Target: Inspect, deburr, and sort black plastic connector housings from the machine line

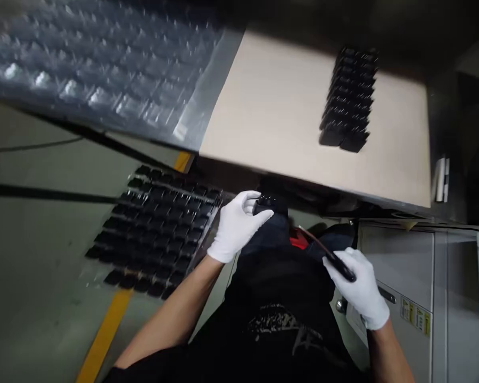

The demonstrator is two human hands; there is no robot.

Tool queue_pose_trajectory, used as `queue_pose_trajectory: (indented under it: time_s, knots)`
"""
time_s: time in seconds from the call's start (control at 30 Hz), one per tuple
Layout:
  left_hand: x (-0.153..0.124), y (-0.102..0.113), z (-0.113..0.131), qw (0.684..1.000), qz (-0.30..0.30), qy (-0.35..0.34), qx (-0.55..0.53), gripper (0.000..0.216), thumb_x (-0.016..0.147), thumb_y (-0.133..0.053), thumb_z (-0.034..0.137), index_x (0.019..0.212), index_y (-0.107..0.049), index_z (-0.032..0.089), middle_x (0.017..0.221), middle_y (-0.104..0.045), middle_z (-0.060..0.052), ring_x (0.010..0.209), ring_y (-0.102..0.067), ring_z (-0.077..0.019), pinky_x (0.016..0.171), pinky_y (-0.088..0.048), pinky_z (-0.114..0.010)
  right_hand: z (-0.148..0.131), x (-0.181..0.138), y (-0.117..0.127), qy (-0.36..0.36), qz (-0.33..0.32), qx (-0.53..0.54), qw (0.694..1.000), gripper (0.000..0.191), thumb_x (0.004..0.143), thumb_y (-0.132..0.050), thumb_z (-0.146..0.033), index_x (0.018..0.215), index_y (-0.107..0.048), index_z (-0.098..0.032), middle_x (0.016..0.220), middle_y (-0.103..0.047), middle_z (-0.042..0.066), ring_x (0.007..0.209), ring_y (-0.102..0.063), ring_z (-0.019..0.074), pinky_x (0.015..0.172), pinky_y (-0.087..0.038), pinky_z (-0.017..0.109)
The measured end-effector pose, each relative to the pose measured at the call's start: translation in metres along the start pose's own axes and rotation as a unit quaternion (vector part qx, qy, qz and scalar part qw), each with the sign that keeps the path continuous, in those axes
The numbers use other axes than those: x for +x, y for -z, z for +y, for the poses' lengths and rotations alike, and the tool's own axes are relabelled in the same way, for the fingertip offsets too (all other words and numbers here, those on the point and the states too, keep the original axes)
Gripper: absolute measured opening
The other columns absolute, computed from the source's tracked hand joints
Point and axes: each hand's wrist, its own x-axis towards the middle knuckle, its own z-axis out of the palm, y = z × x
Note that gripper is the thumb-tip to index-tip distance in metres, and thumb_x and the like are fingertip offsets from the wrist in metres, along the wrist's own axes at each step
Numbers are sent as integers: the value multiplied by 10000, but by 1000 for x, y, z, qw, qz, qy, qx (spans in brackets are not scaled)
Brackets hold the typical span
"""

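Note:
My left hand (236, 226), in a white glove, is closed around a small black part (265, 204) held just under the table edge, right of a clear tray (207, 242) filled with several black parts low at my left. My right hand (361, 287), also white-gloved, grips a thin dark tool (330, 258) that points up and left over my lap. A cluster of black parts (348, 98) in two rows lies on the beige tabletop (271, 106) above both hands.
A clear blister tray (96, 69) with several empty pockets covers the table's left part. A grey cabinet (415, 298) with a yellow label stands at my right. The floor (32, 266) carries a yellow line (107, 330) and dark cables.

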Motion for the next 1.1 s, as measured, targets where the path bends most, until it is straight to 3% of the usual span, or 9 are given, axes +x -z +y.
queue_pose_trajectory:
  time_s: [0.1, 0.23, 0.43, 0.57, 0.7, 0.83, 0.93, 1.0, 1.1]
  knots:
    - [-25, -12, -46, 996, 25, 88, -19, 478, 680, -913, 331, 1079, -688, 194, 1006, -774, -57, 936, -740, -232, 896, -572, -368, -6, 11, 4, 41, -31, -114, 992, 526, 1010, -602, -555, 596, -563, -233, 609, -534, 42, 616, -463, 191, 667, -364, 357]
    - [-17, -11, -77, 988, 18, 123, -90, 522, 609, -943, 323, 1006, -634, 183, 874, -739, -21, 809, -705, -186, 794, -554, -315, -2, 7, -3, 29, -97, -179, 979, 592, 970, -591, -645, 555, -474, -239, 575, -505, 34, 571, -421, 181, 627, -314, 351]
    - [7, 6, -81, 916, -203, 200, -281, 592, 485, -1027, 331, 901, -646, 152, 702, -650, 9, 568, -552, -101, 537, -425, -219, -3, -10, -7, -51, -138, -62, 987, 658, 1016, -537, -705, 575, -419, -232, 590, -532, 22, 581, -486, 174, 607, -352, 325]
    - [23, 12, -70, 875, -314, 206, -306, 537, 493, -1030, 358, 840, -687, 136, 674, -589, 15, 543, -494, -81, 489, -373, -205, -1, -9, -4, -73, -159, 27, 984, 655, 1021, -577, -706, 587, -447, -232, 578, -518, 3, 570, -488, 161, 595, -389, 314]
    - [33, 16, -53, 898, -356, 149, -212, 530, 519, -997, 363, 881, -660, 172, 725, -643, -4, 577, -562, -132, 522, -444, -245, 2, -1, 5, -67, -175, 52, 981, 644, 1020, -587, -704, 596, -479, -232, 590, -519, 2, 578, -477, 159, 580, -399, 312]
    - [31, 20, -42, 955, -277, -57, 87, 375, 722, -875, 266, 998, -626, 215, 861, -706, -39, 799, -702, -241, 745, -573, -347, -6, 12, 14, -50, -155, -39, 986, 667, 1005, -553, -749, 584, -470, -239, 589, -509, 13, 562, -464, 168, 574, -352, 324]
    - [26, 22, -43, 890, -271, -214, 297, 198, 884, -681, 169, 1077, -646, 191, 941, -736, -112, 902, -740, -313, 863, -582, -433, -15, 25, 17, -14, -154, -90, 984, 634, 1019, -551, -708, 594, -509, -239, 607, -535, 27, 568, -467, 173, 606, -339, 335]
    - [25, 23, -49, 859, -295, -254, 332, 197, 926, -619, 154, 1116, -662, 178, 1007, -754, -148, 960, -754, -336, 899, -583, -450, -18, 32, 17, -1, -149, -117, 982, 604, 1008, -578, -681, 598, -537, -240, 617, -549, 33, 578, -475, 178, 624, -333, 338]
    - [25, 28, -60, 896, -261, -239, 269, 237, 910, -697, 218, 1145, -676, 200, 1067, -773, -126, 967, -759, -305, 914, -589, -417, -16, 34, 14, -8, -163, -133, 977, 535, 980, -629, -630, 615, -595, -240, 628, -573, 33, 595, -507, 186, 635, -341, 334]
